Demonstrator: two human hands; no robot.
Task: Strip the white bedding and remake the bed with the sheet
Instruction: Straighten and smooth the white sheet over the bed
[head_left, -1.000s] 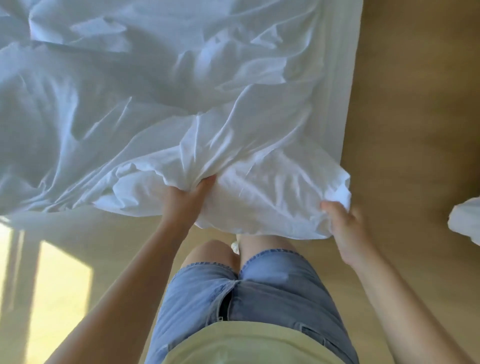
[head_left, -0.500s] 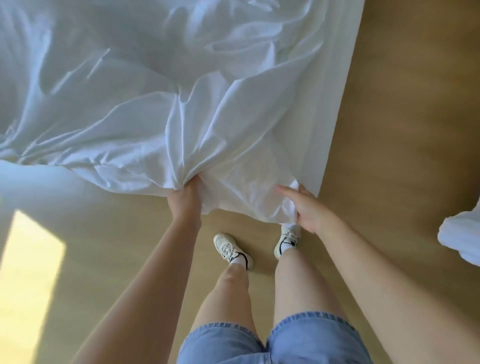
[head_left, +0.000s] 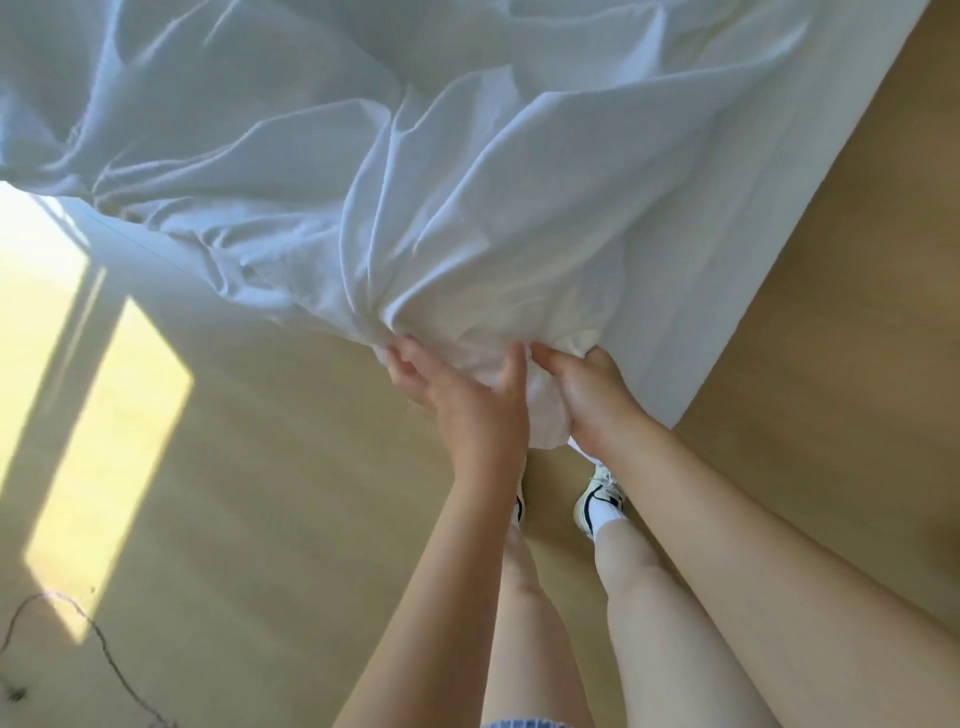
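White crumpled cotton sheet (head_left: 467, 208) is bunching up at the near corner of the white bed (head_left: 753, 234)! Both hands have closed in together since a moment ago. The left hand (head_left: 467, 405) cups the wad, fingers (head_left: 405, 358) curled into it, and the right hand (head_left: 587, 400) clenches it just beside. Stripping looks well underway. Pale wooden floor (head_left: 311, 519) lies below the bed, with a bright sunlit patch (head_left: 109, 441) and a thin dark cord (head_left: 104, 649) off to the bed's left.

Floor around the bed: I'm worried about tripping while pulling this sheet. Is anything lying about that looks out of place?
A thin dark cord trails loose across the floor at lower left, well away from the shoes. Nothing else on the floor stands out.
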